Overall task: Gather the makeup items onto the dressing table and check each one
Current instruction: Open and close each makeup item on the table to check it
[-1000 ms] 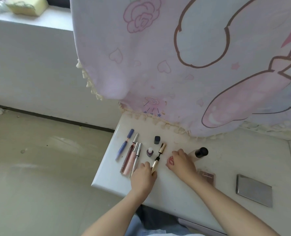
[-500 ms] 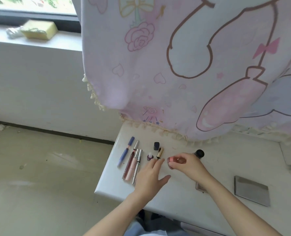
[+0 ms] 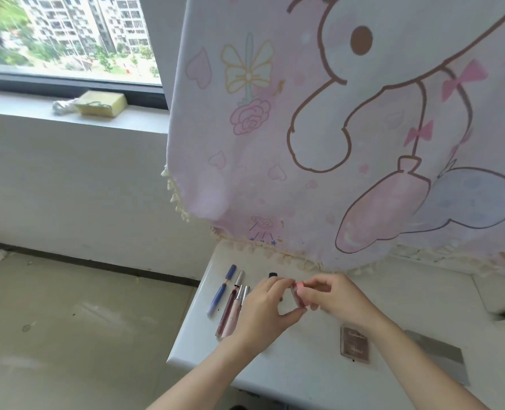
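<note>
Pink, blurred tube [image 3: 300, 296] pinched by our left hand [image 3: 261, 310] and right hand [image 3: 340, 298]; glosses [image 3: 230, 310] at nine o'clock partly hidden.

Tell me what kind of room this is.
Probably a bedroom corner in a high-rise flat: a white dressing table with lip gloss tubes lined up, a pink cartoon-print cloth hanging behind it, and a window looking onto apartment blocks.

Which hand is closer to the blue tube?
Left. The left hand sits right of the blue tube; the right hand is farther right. Both pinch a small pink item.
</note>
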`<state>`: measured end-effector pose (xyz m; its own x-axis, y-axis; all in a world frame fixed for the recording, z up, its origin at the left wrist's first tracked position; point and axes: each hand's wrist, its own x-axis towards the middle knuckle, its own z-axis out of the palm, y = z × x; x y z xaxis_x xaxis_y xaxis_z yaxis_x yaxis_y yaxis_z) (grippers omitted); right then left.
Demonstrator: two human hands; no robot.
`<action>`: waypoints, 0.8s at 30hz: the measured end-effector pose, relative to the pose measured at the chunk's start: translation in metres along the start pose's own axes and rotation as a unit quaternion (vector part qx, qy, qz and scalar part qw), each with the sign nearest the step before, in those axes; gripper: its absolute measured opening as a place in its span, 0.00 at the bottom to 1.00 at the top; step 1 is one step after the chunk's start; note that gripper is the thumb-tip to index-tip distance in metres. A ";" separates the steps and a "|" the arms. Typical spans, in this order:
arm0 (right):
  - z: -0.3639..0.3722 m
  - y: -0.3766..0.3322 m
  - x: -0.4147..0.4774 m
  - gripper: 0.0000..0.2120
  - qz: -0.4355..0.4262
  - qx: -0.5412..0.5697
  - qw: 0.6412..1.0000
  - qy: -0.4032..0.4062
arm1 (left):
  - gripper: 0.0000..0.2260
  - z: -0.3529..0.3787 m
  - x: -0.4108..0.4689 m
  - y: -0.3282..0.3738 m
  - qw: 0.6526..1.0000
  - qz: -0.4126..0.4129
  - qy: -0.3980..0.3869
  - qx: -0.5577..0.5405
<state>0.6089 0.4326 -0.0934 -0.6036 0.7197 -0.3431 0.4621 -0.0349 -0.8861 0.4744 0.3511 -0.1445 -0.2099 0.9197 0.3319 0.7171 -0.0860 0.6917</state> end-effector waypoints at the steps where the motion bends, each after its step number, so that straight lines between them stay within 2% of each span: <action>1: 0.000 -0.002 0.000 0.05 -0.002 -0.002 1.000 -0.002 | 0.16 -0.002 0.000 0.001 1.000 0.002 -0.001 -0.009; 6: 0.002 -0.002 0.000 0.13 -0.005 -0.028 1.000 -0.003 | 0.22 -0.008 0.000 0.003 0.995 -0.038 -0.026 -0.084; 8: 0.003 -0.003 0.000 0.10 -0.008 -0.023 1.000 -0.009 | 0.20 -0.011 0.000 0.004 0.993 -0.047 -0.037 -0.099; 10: 0.003 -0.006 -0.002 0.02 -0.013 -0.021 1.000 -0.017 | 0.14 -0.013 0.001 0.004 0.990 -0.067 -0.050 -0.111; 14: 0.000 -0.012 -0.004 0.07 -0.021 -0.059 0.998 -0.023 | 0.12 -0.015 0.001 0.009 0.985 -0.092 -0.048 -0.138; 18: -0.007 -0.022 -0.007 0.08 0.007 -0.067 0.998 -0.001 | 0.19 -0.016 0.005 0.012 0.983 -0.102 -0.033 -0.147; 21: -0.010 -0.026 -0.009 0.17 0.022 -0.076 0.997 0.013 | 0.19 -0.020 0.007 0.013 0.986 -0.089 -0.027 -0.136; 24: -0.007 -0.028 -0.010 0.09 0.022 -0.076 0.997 0.000 | 0.18 -0.023 0.007 0.013 0.989 -0.071 -0.029 -0.128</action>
<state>0.6067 0.4308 -0.0629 -0.5807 0.7198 -0.3803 0.5813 0.0397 -0.8127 0.4670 0.3471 -0.1181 -0.2538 0.9489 0.1873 0.4901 -0.0408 0.8707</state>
